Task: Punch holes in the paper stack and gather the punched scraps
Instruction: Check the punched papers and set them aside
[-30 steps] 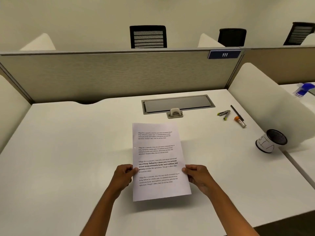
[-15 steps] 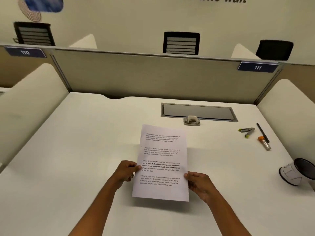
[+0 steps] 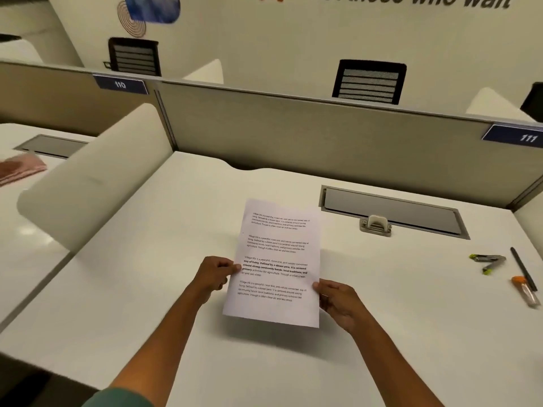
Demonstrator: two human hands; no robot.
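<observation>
A white paper stack with printed paragraphs is held just above the white desk, near its middle. My left hand pinches the stack's left edge, thumb on top. My right hand grips the right edge lower down. A small beige hole punch stands behind the paper to the right, in front of the grey cable hatch, apart from both hands.
Two grey-and-yellow clips, a black pen and an orange-capped tube lie at the desk's right. A curved white divider bounds the left side, a grey partition the back. A pink cloth lies on the neighbouring desk.
The view has swung left and up, so the white cup at the right has left the frame. Both hands keep their hold on the paper, which has tilted slightly.
</observation>
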